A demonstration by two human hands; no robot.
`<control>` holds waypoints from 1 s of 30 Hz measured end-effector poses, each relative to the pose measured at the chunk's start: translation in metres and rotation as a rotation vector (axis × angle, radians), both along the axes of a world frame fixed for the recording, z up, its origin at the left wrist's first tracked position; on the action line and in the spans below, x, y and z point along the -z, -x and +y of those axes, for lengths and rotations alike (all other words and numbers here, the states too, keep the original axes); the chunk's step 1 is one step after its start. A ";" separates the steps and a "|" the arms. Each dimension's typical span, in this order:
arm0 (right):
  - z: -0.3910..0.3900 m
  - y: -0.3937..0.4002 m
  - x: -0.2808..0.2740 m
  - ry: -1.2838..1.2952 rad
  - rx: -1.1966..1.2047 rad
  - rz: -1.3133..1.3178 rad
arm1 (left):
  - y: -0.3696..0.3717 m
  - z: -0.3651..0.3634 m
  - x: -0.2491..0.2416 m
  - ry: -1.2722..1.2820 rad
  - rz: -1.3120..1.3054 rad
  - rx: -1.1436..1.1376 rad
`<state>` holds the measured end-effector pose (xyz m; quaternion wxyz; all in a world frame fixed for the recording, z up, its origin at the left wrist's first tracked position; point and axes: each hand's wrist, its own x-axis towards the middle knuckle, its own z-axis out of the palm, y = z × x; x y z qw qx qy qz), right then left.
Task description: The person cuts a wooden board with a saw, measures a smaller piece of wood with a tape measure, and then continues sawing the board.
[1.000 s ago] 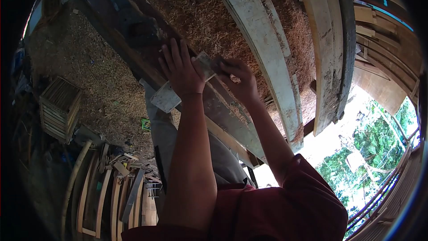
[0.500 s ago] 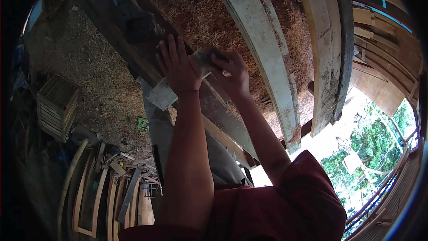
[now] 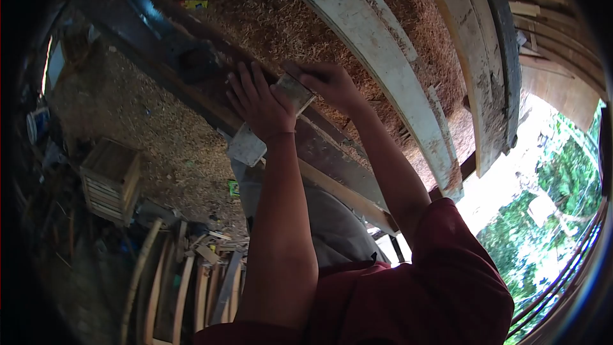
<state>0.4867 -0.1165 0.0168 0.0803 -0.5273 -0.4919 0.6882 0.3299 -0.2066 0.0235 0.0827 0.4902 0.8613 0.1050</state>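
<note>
"Pressing down, is that what the left hand (image 3: 263,107) is doing?"

"It looks like it. The palm lies over the short pale board (image 3: 247,147), and the fingers are stretched out, so it isn't clenched."

"And the other one?"

"The right hand (image 3: 332,86) is bent, with its fingers curled in by the far end of the board. I can't tell if it is pinching the board or some little tool. That spot is too dark to see well."

"Where is the board?"

"On the long dark worktop (image 3: 329,156), in front of the person's grey trousers (image 3: 329,230). It goes across the worktop, not along it."

"Which way does it point?"

"Its long way is on a slant. One end sticks out at the bottom left, near the trousers. The other end goes up and right, to the right hand."

"So what step is this?"

"I think it's the holding-steady step, with the right hand busy at that far end."

"What does the next move need?"

"I'd say a firm left palm, so the board can't slip or turn, and small, careful moves from the right."
</note>
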 end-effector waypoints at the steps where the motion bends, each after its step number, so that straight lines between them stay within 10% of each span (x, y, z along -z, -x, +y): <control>1: -0.013 -0.022 -0.008 0.001 -0.017 -0.046 | 0.000 0.001 0.000 0.000 0.002 0.003; 30: -0.019 -0.002 -0.008 -0.162 0.158 0.159 | -0.002 0.000 0.006 -0.032 0.044 0.050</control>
